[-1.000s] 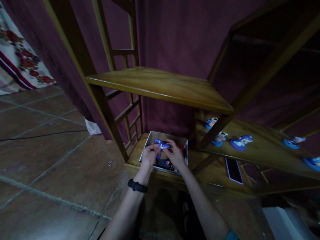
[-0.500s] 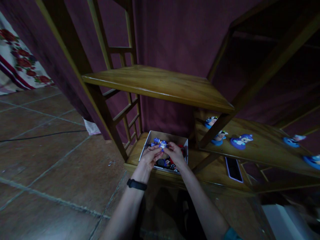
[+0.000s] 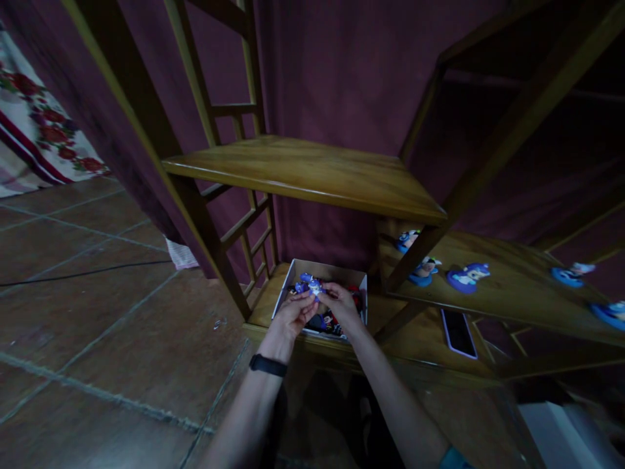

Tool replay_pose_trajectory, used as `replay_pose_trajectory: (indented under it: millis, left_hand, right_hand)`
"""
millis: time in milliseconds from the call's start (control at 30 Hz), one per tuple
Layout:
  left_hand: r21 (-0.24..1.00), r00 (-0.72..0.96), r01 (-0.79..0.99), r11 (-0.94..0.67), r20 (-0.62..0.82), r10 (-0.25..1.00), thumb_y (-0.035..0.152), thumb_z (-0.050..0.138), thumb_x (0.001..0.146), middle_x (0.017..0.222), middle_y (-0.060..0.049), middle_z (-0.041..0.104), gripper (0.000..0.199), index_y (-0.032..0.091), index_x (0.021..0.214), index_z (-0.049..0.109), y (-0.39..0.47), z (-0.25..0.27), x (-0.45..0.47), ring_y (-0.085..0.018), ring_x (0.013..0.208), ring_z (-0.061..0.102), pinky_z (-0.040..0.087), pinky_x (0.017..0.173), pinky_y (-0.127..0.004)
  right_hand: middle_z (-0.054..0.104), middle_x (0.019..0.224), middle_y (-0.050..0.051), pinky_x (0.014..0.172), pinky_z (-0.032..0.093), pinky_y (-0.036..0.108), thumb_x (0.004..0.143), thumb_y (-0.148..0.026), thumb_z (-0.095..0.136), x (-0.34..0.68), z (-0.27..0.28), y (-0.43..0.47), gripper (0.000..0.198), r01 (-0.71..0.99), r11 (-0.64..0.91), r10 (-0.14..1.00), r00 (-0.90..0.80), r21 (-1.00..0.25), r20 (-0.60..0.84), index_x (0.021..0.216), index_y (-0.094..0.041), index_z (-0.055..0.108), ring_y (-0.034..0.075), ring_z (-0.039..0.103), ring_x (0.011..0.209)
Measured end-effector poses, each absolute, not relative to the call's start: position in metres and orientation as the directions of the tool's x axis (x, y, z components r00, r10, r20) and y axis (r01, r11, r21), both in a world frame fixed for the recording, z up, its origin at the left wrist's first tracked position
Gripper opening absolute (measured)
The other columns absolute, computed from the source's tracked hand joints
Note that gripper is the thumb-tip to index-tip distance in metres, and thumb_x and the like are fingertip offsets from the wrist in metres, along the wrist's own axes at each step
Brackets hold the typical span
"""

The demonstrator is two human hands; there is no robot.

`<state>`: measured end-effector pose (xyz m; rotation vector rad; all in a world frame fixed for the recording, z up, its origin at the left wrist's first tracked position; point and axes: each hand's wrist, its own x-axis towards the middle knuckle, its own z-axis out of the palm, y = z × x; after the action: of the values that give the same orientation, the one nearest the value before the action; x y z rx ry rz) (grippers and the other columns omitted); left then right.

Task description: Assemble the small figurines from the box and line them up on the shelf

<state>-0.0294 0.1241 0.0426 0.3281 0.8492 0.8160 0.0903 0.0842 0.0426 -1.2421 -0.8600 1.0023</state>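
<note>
My fingers [image 3: 336,290] partly hide the held figurine [image 3: 315,288]; the right edge crops a blue figurine [image 3: 609,316]; I can't identify the blurred white thing [image 3: 551,430].

We have one head-worn view — forward and down over left hand [image 3: 291,312] and right hand [image 3: 344,309], fairly near the wooden shelf [image 3: 303,169], box [image 3: 336,269] below mid-frame, floor [image 3: 97,312] at left, curtain [image 3: 342,85] behind.

The person is wearing a slim black wristband [image 3: 268,365] on the left wrist. A teal sleeve [image 3: 454,458] is edging the right arm, and dark legwear [image 3: 381,443] is showing below.
</note>
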Motion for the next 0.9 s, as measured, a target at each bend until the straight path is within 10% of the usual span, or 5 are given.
replay_pose_trajectory:
  millis: [900]
  left_hand:
    - [0.534,0.515,-0.520,0.667,-0.427,0.743,-0.003,0.059,0.071,0.073,-0.005,0.066,0.016,0.012,0.076,0.063,0.123,0.048,-0.030,-0.012,0.066,0.064,0.054,0.068,-0.026]
  right_hand:
    - [0.066,0.092,0.000,0.083,0.043,0.029,0.065,-0.022,0.059,0.090,0.057,0.080,0.025,-0.220,0.120,0.938,0.344,-0.968,0.038,0.090,-0.021,0.063,0.016,0.058,0.088]
